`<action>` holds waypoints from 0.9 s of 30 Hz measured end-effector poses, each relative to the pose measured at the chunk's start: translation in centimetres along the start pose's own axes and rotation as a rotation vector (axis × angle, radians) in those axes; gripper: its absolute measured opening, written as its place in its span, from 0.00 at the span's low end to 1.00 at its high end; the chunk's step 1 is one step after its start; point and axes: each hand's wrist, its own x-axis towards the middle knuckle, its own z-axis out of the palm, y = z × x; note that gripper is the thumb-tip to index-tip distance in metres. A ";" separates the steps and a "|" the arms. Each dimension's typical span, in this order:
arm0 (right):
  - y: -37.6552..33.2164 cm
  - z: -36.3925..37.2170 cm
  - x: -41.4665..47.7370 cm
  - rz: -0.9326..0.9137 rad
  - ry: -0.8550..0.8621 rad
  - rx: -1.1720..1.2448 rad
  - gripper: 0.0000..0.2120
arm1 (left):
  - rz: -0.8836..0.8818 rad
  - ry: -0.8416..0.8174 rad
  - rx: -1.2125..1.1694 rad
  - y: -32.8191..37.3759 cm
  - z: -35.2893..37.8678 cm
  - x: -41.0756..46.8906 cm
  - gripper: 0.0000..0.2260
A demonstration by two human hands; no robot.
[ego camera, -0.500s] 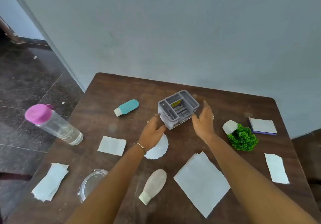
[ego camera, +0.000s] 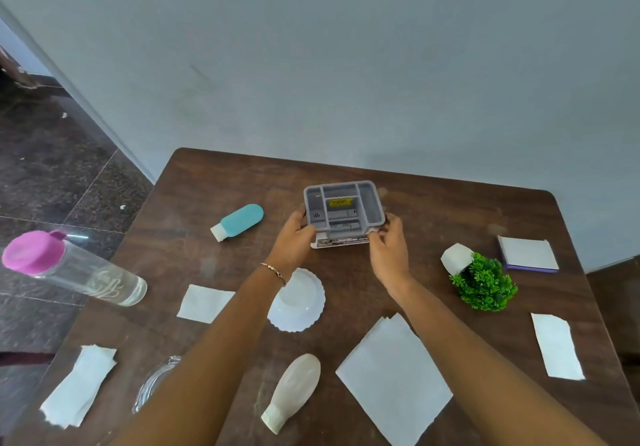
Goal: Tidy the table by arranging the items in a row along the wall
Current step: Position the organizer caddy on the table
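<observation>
You look to be at the very start: none of the items lines the wall (ego camera: pixel 346 82) yet. Your left hand (ego camera: pixel 294 237) and right hand (ego camera: pixel 388 248) are clamped on the grey organizer (ego camera: pixel 344 208), one at each near corner, with fingers curled round its rim. It is at the far middle of the table (ego camera: pixel 433 203), near the wall but not against it. I cannot tell whether it is lifted or resting.

Everything else is left to do:
- **Left:** the teal bottle (ego camera: pixel 242 220) lies on its side, and the water bottle (ego camera: pixel 72 269) with the pink cap lies at the left edge.
- **Middle:** the white bowl (ego camera: pixel 298 300) sits upside down, just beside your left wrist.
- **Right:** the potted plant (ego camera: pixel 481 279) is tipped over, with the notepad (ego camera: pixel 528 255) just beyond it.
- **Near side:** the pale bottle (ego camera: pixel 294 390), the glass dish (ego camera: pixel 156 383) and the paper napkins (ego camera: pixel 394 376) are scattered well apart from the wall.
</observation>
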 end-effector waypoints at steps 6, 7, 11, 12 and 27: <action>0.0 1.4 -1.0 -0.014 0.080 -0.005 0.20 | 0.016 0.005 0.046 1.0 -0.6 1.5 0.19; 0.1 1.5 -1.0 -0.015 0.094 -0.004 0.20 | 0.021 -0.005 0.059 1.1 -0.6 1.6 0.19; 0.4 1.1 -1.0 -0.006 0.140 -0.004 0.22 | 0.030 -0.048 0.096 1.1 0.2 1.4 0.19; 0.4 1.0 -1.1 -0.001 0.140 -0.017 0.22 | 0.032 -0.051 0.104 1.1 0.4 1.4 0.19; -0.4 1.5 -3.6 -0.005 0.251 -0.226 0.37 | 0.040 -0.078 0.216 1.4 -1.4 -0.6 0.27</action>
